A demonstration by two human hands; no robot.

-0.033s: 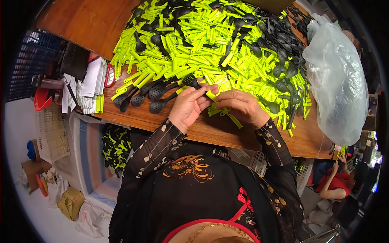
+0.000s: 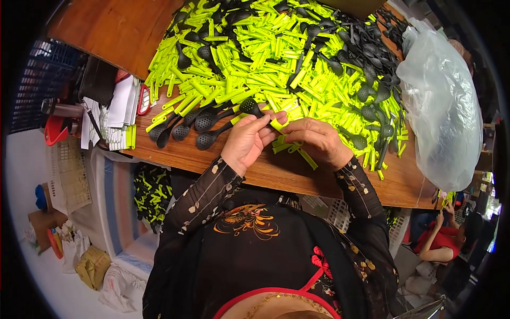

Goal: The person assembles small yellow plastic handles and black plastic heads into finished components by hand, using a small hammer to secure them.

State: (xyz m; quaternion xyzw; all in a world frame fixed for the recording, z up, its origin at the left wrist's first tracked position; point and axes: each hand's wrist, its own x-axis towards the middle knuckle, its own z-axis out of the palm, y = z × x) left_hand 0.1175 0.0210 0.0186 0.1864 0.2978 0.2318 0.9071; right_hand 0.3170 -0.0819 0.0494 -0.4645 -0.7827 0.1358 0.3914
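My left hand (image 2: 246, 138) pinches the neck of a black slotted spoon (image 2: 249, 106) between thumb and fingers, its perforated head pointing up and left. A lime-green handle (image 2: 278, 125) is in line with the neck, between my two hands. The curled fingers of my right hand (image 2: 320, 140) close on that handle; their tips are partly hidden. Several finished-looking slotted spoons (image 2: 206, 139) with black heads and green handles lie left of my left hand. Beyond both hands spreads a big heap of loose lime-green handles (image 2: 255, 58).
Black spoon heads (image 2: 372, 69) pile up at the right of the heap. A clear plastic bag (image 2: 441, 106) bulges over the table's right end. Red-handled scissors (image 2: 144, 99) and paper stacks (image 2: 121, 103) stand at left. Below the wooden table (image 2: 287, 173), another person (image 2: 440, 242) sits at far right.
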